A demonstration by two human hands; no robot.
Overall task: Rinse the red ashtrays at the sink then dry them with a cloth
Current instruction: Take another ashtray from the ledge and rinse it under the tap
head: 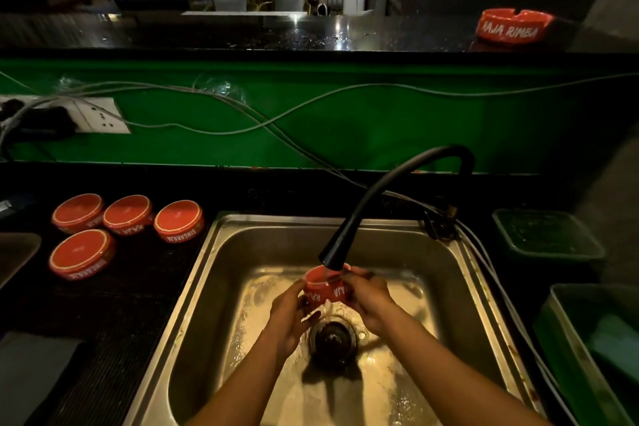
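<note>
A red ashtray [326, 289] with white lettering is held over the steel sink [214, 252], right under the black faucet spout [333, 258]. My left hand [288, 318] grips its left side and my right hand [368, 297] grips its right side. Water splashes around the drain [332, 341]. Several red ashtrays [128, 214] lie upside down on the dark counter left of the sink. One more red ashtray [513, 29] stands upright on the high bar top at the back right.
Grey cables [242, 114] run along the green wall behind the sink, and a socket plate [100, 116] is at the left. A green plastic tub [548, 235] and a green bin [594, 349] stand right of the sink. A dark mat [38, 373] lies front left.
</note>
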